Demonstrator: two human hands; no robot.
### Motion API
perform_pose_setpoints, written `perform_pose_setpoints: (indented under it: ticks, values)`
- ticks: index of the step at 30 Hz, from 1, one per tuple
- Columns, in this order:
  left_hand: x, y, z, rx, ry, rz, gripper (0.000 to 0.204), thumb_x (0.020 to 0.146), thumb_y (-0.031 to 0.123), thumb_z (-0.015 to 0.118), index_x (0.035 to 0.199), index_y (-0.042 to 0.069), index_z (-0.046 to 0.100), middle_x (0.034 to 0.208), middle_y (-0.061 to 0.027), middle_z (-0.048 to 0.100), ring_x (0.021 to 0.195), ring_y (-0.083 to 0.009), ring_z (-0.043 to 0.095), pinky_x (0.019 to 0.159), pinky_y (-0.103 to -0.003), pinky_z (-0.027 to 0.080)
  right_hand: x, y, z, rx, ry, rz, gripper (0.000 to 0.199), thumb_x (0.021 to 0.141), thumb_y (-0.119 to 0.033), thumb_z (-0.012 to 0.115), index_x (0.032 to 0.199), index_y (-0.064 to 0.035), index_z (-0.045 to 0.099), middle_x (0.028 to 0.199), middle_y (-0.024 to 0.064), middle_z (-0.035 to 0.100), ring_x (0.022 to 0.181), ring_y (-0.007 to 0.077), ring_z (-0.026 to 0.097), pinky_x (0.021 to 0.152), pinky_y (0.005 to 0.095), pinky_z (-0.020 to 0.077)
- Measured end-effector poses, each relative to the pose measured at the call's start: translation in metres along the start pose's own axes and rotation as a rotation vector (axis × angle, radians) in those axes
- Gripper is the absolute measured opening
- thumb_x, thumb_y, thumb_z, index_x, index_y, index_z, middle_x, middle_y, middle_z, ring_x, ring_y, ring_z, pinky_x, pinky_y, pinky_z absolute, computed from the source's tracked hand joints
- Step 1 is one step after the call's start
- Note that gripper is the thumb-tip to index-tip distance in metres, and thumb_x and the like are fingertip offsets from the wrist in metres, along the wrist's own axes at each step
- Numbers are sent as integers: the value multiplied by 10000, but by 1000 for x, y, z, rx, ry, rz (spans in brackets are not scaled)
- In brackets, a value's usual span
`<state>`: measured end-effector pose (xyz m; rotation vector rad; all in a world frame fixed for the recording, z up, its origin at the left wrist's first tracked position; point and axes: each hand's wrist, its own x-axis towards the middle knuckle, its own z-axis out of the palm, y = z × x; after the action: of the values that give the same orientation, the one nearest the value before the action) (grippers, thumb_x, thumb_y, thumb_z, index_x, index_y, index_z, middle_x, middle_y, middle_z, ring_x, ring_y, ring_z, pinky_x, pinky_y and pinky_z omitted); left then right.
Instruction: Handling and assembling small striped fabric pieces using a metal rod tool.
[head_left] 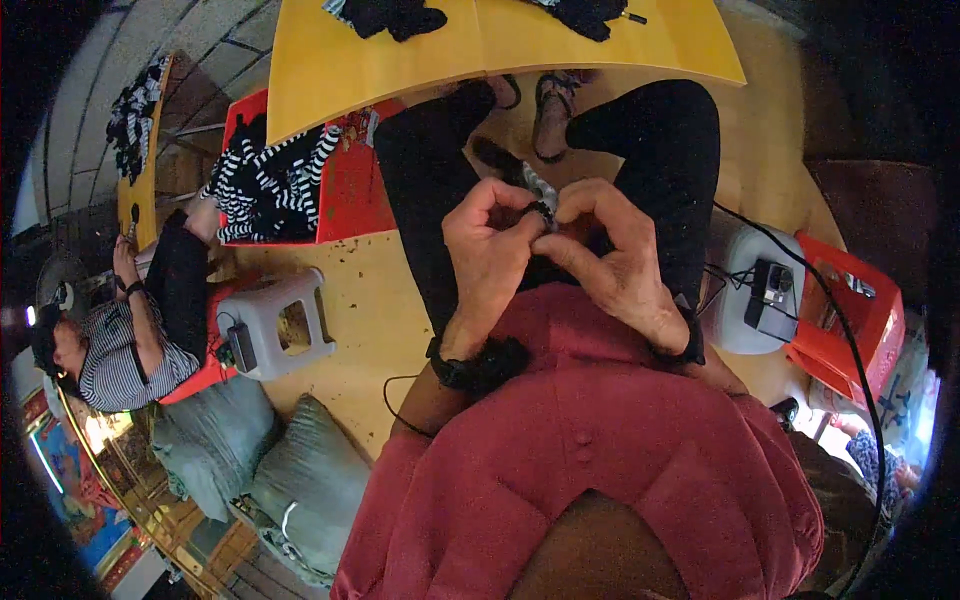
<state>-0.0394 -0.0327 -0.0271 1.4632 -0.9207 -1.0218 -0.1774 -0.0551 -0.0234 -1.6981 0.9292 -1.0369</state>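
My left hand (490,250) and my right hand (610,255) meet over my lap, fingertips pinched together on a small black-and-white piece of fabric (540,205). Both hands grip it between thumb and fingers. A black band with a dark fuzzy bundle (480,368) sits on my left wrist, and a black band (690,345) on my right wrist. I wear a red top and black trousers (430,160), and I sit with knees apart on a yellow floor (370,310).
A low yellow table (480,45) with dark fabric stands ahead. A red bin (350,190) holds striped black-and-white fabric (265,185). A grey plastic stool (280,325) and another person (130,330) are at left; grey cushions (300,480) below. A white stool (765,290) and red crate (850,320) at right.
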Motion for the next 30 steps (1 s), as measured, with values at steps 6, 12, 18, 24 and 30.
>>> perform_pose_setpoints:
  ticks: [6, 12, 18, 24, 30]
  values:
    - [0, -9, -3, 121, -20, 32, 86, 711, -11, 626, 676, -10, 548, 624, -1, 555, 585, -51, 502, 520, -207, 409, 4, 8, -3, 10, 26, -75, 223, 684, -33, 704, 850, -33, 555, 813, 92, 574, 685, 194, 583, 581, 276, 468]
    - [0, -13, 5, 152, 19, 374, 69, 742, -9, 601, 692, -12, 553, 647, -5, 558, 557, -52, 487, 503, -216, 397, -4, 13, -2, -116, 126, -41, 148, 743, 81, 569, 866, 0, 551, 879, 105, 641, 736, 132, 616, 650, 241, 494]
    - [-5, -3, 5, 139, -156, 101, 42, 749, -15, 593, 730, -14, 556, 685, -8, 566, 575, -61, 528, 507, -205, 413, -7, 13, 1, -54, 264, -33, 107, 772, 23, 593, 859, -17, 545, 733, 66, 620, 573, 116, 580, 499, 235, 453]
    - [-4, -4, 3, -124, -108, -38, 272, 688, -79, 614, 931, 35, 566, 796, -21, 617, 700, -69, 553, 601, -194, 438, -2, 10, -17, 999, 38, 504, 160, 801, 49, 556, 889, -60, 479, 744, -6, 562, 577, 59, 537, 459, 181, 398]
    - [-4, 1, 3, -379, -61, -115, 396, 713, -98, 619, 1064, 13, 472, 857, -119, 642, 648, -105, 596, 528, -220, 490, -9, 6, -2, 634, 23, 332, 233, 749, 51, 624, 895, -52, 474, 816, 5, 571, 669, 49, 533, 533, 208, 435]
